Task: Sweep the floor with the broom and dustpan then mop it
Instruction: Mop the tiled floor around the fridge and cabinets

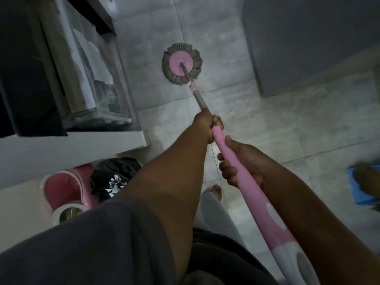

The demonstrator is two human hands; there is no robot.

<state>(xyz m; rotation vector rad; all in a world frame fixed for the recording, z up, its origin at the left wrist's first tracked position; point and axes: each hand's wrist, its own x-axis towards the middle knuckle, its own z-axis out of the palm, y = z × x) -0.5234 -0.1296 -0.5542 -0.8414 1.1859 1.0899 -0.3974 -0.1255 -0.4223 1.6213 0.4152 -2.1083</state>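
Note:
A round mop head (181, 64) with grey strands and a pink disc rests flat on the grey tiled floor (226, 58) ahead of me. Its metal pole runs back into a pink handle (242, 177). My left hand (205, 124) grips the pole where metal meets pink. My right hand (240, 163) is wrapped around the pink handle lower down, closer to my body. No broom or dustpan is in view.
A pink and white mop bucket (65, 190) stands at the lower left beside a dark bundle of cloth (115, 177). A white shelf unit (82, 83) with clear boxes fills the left. A grey cabinet (308, 44) stands upper right. A blue mat (362, 186) lies at right under a foot.

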